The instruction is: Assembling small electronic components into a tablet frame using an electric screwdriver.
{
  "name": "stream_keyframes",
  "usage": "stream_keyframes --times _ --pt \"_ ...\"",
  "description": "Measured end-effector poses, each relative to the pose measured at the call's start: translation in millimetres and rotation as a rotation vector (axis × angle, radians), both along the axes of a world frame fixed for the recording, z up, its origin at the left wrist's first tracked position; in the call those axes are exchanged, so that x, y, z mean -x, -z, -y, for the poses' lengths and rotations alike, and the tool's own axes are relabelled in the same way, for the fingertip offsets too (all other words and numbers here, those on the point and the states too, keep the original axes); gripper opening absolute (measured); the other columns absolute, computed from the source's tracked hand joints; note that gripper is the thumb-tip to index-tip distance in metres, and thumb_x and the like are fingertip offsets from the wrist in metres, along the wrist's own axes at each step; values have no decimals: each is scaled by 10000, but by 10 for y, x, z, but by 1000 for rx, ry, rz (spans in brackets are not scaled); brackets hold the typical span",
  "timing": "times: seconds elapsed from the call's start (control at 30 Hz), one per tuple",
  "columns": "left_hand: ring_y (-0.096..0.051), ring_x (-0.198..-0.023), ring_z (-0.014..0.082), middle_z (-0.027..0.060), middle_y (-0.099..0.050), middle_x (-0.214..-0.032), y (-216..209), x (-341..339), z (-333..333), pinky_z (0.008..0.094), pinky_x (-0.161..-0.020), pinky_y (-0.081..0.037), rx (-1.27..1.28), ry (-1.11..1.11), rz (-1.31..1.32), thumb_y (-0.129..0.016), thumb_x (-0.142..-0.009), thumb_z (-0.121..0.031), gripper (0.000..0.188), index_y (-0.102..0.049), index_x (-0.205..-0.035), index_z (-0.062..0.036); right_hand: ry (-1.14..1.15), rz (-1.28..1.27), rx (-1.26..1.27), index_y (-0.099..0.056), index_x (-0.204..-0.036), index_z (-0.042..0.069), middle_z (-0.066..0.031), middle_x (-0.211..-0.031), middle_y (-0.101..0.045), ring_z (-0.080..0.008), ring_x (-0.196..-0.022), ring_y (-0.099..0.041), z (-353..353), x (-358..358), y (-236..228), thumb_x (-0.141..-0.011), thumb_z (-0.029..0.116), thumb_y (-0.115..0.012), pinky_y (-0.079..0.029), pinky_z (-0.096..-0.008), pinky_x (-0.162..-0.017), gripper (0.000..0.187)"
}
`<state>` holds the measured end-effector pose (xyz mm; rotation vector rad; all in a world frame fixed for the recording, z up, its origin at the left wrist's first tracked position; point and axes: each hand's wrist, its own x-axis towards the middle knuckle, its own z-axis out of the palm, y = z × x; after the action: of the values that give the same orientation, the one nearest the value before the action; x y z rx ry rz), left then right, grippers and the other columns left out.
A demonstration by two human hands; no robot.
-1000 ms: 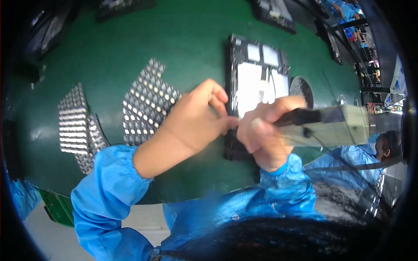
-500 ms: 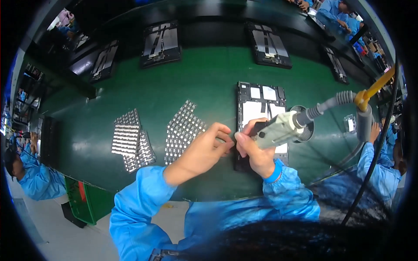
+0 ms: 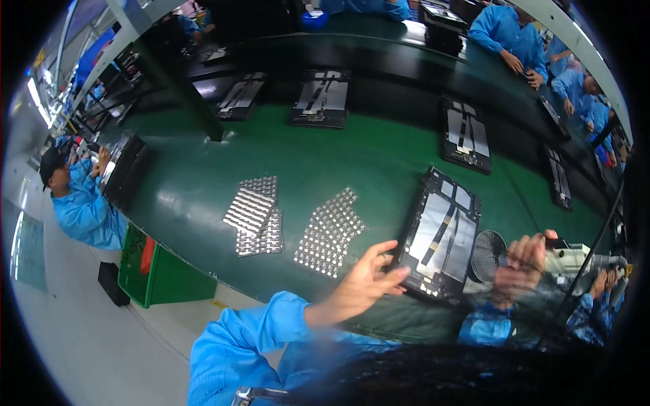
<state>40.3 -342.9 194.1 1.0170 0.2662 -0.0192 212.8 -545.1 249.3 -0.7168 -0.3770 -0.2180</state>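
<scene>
A long green desk [image 3: 325, 162] curves across the frame from upper left to right edge. At the far left a person [image 3: 78, 203] in a blue coat and dark cap sits at the desk edge, beside a dark tray [image 3: 128, 169]. Below that, lower left, a green bin [image 3: 162, 274] stands on the pale floor [image 3: 81, 338].

Near the centre, two groups of silvery part sheets [image 3: 257, 213] lie flat on the desk; the second sheet group [image 3: 330, 233] lies just right of the first, slanted.

The left hand [image 3: 369, 277] comes up from the bottom centre in a blue sleeve [image 3: 244, 345]. Its fingers are spread and loosely extended, and the fingertips [image 3: 399, 273] touch the lower left edge of a dark panel [image 3: 440, 233], which lies tilted on the desk right of centre, its inside showing pale plates and strips.

Just right of the panel is a small round mesh part [image 3: 489, 254]. The right hand [image 3: 521, 267], blurred, at the lower right, is closed around a pale power driver [image 3: 572, 257], held near the mesh part and off the panel.

Along the upper part of the frame several more dark panels [image 3: 321, 98] rest on the desk, and other workers [image 3: 508, 34] in blue sit at the upper right.
</scene>
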Motion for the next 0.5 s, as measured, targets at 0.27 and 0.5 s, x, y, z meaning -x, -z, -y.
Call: stream_keyframes --times 0.27,0.5 --pt "-645 -966 253 201 -477 -1301 -451 -724 -817 367 -864 -568 -176 -211 16 -562 -966 -188 620 -244 -1433 69 143 -4 215 -473 -1174 35 38 -644 -364 -43 -481 -297 295 -69 79 -931 60 -530 -218 -233 -406 251" --pt "-666 -909 283 231 -586 -1162 -120 -2096 -1635 331 -751 -567 -969 -276 89 -679 -883 -203 593 -418 -1342 66 72 72 273 -457 -1144 13 9 -627 -392 -60 -448 -306 334 -76 212 -916 44 -543 -246 -237 -385 246"
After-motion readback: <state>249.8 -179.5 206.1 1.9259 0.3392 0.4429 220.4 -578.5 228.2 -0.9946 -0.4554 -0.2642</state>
